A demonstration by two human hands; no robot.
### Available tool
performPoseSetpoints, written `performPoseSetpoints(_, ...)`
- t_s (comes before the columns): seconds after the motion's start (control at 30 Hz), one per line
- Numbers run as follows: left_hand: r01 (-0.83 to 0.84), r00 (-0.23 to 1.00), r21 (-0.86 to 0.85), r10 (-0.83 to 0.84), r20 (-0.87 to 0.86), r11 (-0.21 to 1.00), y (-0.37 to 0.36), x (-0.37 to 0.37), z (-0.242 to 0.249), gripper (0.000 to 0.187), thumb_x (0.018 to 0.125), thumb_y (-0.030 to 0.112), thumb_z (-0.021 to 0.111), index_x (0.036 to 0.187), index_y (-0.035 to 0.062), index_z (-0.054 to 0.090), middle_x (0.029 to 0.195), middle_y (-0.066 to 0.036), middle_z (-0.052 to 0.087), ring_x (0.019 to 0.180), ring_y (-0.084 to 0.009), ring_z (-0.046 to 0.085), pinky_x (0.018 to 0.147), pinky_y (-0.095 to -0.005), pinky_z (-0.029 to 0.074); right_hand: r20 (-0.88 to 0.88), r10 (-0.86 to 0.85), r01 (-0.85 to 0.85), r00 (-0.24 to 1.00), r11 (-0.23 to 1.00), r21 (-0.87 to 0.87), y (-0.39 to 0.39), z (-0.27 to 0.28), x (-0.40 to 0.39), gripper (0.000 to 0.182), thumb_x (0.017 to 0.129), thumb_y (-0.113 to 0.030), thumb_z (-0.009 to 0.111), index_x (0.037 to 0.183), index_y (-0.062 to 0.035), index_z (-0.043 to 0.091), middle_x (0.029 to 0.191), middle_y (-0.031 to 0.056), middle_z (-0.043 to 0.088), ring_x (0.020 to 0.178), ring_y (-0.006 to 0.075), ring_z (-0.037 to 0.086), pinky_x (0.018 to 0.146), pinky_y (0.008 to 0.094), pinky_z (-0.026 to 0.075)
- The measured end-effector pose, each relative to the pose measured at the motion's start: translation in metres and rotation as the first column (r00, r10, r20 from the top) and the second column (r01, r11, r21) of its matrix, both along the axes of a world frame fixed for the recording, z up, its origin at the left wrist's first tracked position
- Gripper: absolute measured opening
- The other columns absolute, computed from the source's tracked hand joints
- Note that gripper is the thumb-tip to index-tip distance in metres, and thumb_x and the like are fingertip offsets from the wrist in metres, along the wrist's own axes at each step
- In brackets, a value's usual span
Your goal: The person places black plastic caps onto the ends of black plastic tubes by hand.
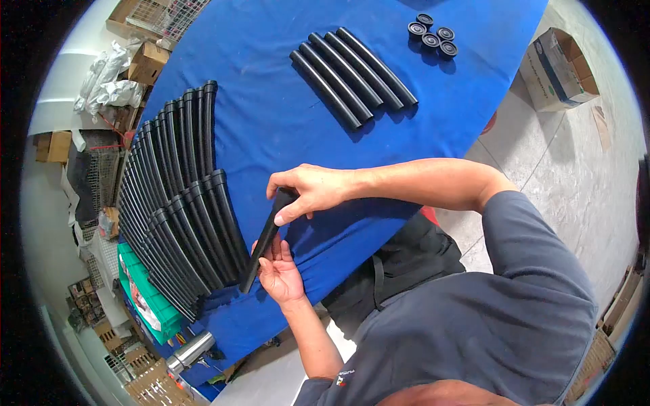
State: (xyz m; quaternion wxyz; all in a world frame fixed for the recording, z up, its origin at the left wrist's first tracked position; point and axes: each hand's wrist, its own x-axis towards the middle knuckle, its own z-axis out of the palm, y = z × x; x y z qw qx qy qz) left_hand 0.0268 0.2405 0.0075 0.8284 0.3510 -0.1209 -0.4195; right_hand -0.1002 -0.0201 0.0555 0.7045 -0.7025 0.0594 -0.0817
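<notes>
A black plastic tube point(263, 247) is held tilted above the front of the blue cloth. My right hand point(308, 191) is closed around its upper end, thumb on the near side and fingers over the top. Lower down, my left hand point(281, 276) has its thumb and fingers against the tube, with some fingertips hidden behind it. Just left of the hands lie many black tubes with wider capped ends point(203, 230), packed side by side in two overlapping rows. Farther back are several loose tubes point(352, 78) without visible caps. Several round black caps point(430, 41) sit at the far right.
The blue cloth point(250, 88) covers the table. At its left edge are a green crate point(145, 298) and a shiny metal cylinder point(191, 352). An open cardboard box point(552, 74) stands on the floor at right. Wire baskets and boxes point(101, 176) line the left side.
</notes>
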Motion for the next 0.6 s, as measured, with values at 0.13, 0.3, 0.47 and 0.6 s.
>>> performPoseSetpoints(0.13,0.003,1.000,0.000,-0.003,0.024,1.000,-0.001,0.000,0.000,0.041,0.103,0.017,0.059,0.140,-0.0001,0.055,0.146,-0.022,0.055,0.141,-0.0367,0.048,0.116,-0.0488,0.045,0.033,0.028,-0.028,0.999,1.000,-0.008,0.001,-0.012,0.005,0.041,0.090,-0.032,0.078,0.113,-0.0014,0.061,0.080,0.0063,0.067,0.063,0.0150,0.066,0.059,0.0325,0.054)
performPoseSetpoints(0.3,-0.060,0.998,0.015,0.060,-0.017,0.998,-0.003,-0.003,0.002,0.039,0.100,0.013,0.064,0.137,0.0008,0.057,0.147,-0.025,0.053,0.135,-0.0383,0.054,0.109,-0.0492,0.052,-0.002,0.053,-0.053,0.999,0.998,0.040,0.001,-0.002,0.002,0.037,0.092,-0.029,0.077,0.110,-0.0005,0.062,0.077,0.0061,0.068,0.063,0.0137,0.067,0.058,0.0315,0.054)
performPoseSetpoints(0.47,-0.068,0.997,0.043,0.067,0.021,0.997,-0.003,-0.003,0.001,0.039,0.100,0.013,0.064,0.137,0.0027,0.057,0.148,-0.024,0.053,0.134,-0.0369,0.055,0.108,-0.0492,0.053,0.022,0.046,-0.046,0.999,0.999,0.005,0.003,-0.006,0.004,0.035,0.092,-0.028,0.076,0.107,0.0008,0.063,0.077,0.0081,0.071,0.066,0.0151,0.070,0.059,0.0315,0.055)
performPoseSetpoints(0.6,-0.057,0.996,0.051,0.052,0.079,0.997,-0.002,-0.004,0.002,0.039,0.099,0.014,0.065,0.136,0.0033,0.058,0.147,-0.023,0.054,0.133,-0.0361,0.057,0.109,-0.0490,0.052,0.048,0.036,-0.037,0.998,0.999,0.010,0.003,-0.011,0.005,0.036,0.090,-0.027,0.078,0.103,0.0030,0.064,0.075,0.0103,0.071,0.066,0.0173,0.072,0.058,0.0323,0.057)
